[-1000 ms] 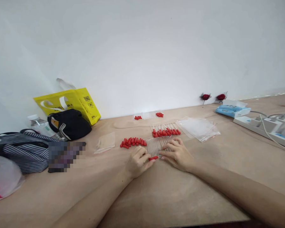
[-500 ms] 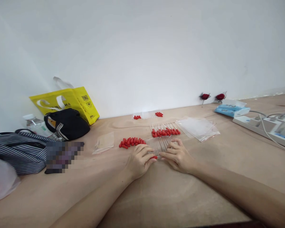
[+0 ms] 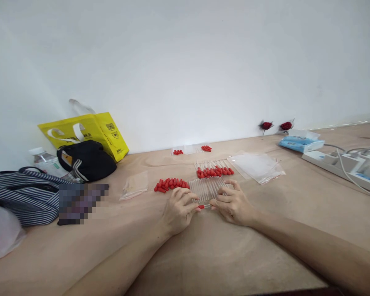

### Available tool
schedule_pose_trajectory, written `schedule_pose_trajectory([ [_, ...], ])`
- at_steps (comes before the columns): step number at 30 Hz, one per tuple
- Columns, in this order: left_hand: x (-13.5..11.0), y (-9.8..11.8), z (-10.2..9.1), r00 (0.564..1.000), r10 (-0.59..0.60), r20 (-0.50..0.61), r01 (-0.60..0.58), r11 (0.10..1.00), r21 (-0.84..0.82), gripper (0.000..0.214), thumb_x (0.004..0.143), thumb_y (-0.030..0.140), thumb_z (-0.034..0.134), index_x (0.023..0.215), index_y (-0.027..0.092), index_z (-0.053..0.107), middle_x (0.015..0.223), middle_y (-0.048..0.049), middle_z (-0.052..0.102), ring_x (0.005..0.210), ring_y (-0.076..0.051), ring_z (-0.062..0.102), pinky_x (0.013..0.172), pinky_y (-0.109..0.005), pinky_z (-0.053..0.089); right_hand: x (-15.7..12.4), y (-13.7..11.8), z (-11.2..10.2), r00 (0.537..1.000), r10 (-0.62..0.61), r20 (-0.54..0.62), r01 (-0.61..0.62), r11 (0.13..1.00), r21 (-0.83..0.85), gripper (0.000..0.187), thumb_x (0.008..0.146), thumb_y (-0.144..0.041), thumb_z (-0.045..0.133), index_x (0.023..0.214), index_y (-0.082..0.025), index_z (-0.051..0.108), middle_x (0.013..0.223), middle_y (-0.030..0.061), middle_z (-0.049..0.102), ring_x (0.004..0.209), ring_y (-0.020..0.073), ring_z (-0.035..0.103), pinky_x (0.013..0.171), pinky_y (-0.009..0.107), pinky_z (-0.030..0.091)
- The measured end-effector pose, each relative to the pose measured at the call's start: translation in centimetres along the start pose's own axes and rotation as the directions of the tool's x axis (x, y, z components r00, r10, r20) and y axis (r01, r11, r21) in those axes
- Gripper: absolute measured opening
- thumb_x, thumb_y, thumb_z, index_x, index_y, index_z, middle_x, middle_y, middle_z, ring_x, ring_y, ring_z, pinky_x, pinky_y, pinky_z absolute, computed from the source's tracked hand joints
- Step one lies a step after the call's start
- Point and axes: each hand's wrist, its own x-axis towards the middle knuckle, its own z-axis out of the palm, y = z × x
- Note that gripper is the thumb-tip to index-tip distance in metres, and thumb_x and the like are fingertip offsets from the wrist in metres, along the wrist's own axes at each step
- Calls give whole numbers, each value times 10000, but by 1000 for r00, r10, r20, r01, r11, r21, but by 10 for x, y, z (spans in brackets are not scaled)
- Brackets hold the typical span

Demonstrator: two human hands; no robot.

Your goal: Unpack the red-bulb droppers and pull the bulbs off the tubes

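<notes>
My left hand (image 3: 179,209) and my right hand (image 3: 232,203) meet at the near end of a row of clear thin tubes (image 3: 207,187) lying on the wooden table (image 3: 203,255). The left fingers are curled and pinch a small red cap (image 3: 201,206). The right thumb and forefinger pinch the end of one clear tube right beside that cap. A loose pile of red caps (image 3: 171,184) lies just beyond my left hand. Farther back lies a second row of tubes with red caps fitted (image 3: 215,171).
Clear plastic bags (image 3: 257,166) lie to the right, one small bag (image 3: 135,185) to the left. Two little heaps of red caps (image 3: 206,148) sit near the wall. A yellow bag (image 3: 89,132), black bag (image 3: 85,160), striped bag (image 3: 24,196) and bottle stand left; power strips (image 3: 348,164) right.
Both hands have crept slightly away from me along the tubes. The red cap, plainly visible a second ago, is now mostly tucked under my left fingers against the tube end.
</notes>
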Motion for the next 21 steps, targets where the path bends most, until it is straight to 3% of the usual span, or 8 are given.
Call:
schedule_pose_trajectory([
  [6, -1, -3, -3, 1000, -7, -8, 7, 1000, -18, 104, 798, 188, 527, 733, 194, 608, 853, -16, 634, 864, -183, 492, 779, -356, 385, -4, 0, -3, 1000, 13, 11, -13, 1000, -14, 149, 827, -221, 468, 776, -199, 606, 548, -31, 578, 678, 119, 484, 856, 369, 248],
  [10, -8, -12, -8, 993, -107, -39, 107, 994, -22, 86, 797, 174, 530, 756, 179, 605, 828, -40, 601, 833, -168, 493, 746, -316, 422, -13, 16, -12, 985, 173, 11, -173, 985, -3, 177, 829, -228, 456, 796, -208, 629, 585, -10, 598, 656, 123, 502, 840, 360, 279],
  [12, -10, -15, -9, 987, -157, -38, 154, 987, -52, 90, 806, 191, 521, 805, 176, 610, 805, -44, 570, 784, -146, 502, 709, -278, 441, -17, 27, -15, 946, 325, 14, -326, 945, 19, 205, 840, -239, 431, 846, -209, 634, 658, 9, 628, 642, 123, 522, 801, 334, 317],
  [15, -8, -21, -10, 966, -253, -57, 248, 965, -84, 153, 830, 209, 474, 890, 174, 610, 790, -38, 532, 744, -123, 522, 681, -241, 459, -20, 43, -15, 848, 527, 51, -530, 846, 61, 268, 840, -230, 375, 942, -185, 618, 818, 56, 653, 697, 143, 570, 716, 282, 385],
  [18, -6, -37, -18, 888, -439, -141, 440, 898, -24, 205, 822, 235, 455, 931, 172, 617, 830, -50, 533, 788, -145, 536, 724, -270, 468, -23, 52, -12, 743, 660, 113, -666, 746, 23, 296, 794, -198, 372, 975, -156, 603, 837, 68, 654, 691, 153, 589, 640, 250, 417],
  [21, -14, -66, -33, 722, -660, -209, 672, 740, -15, 257, 777, 270, 466, 945, 157, 624, 858, -68, 531, 780, -165, 554, 683, -281, 486, -27, 56, -9, 671, 724, 160, -724, 686, -72, 267, 746, -181, 408, 930, -168, 601, 674, 26, 645, 611, 152, 582, 607, 242, 412],
])
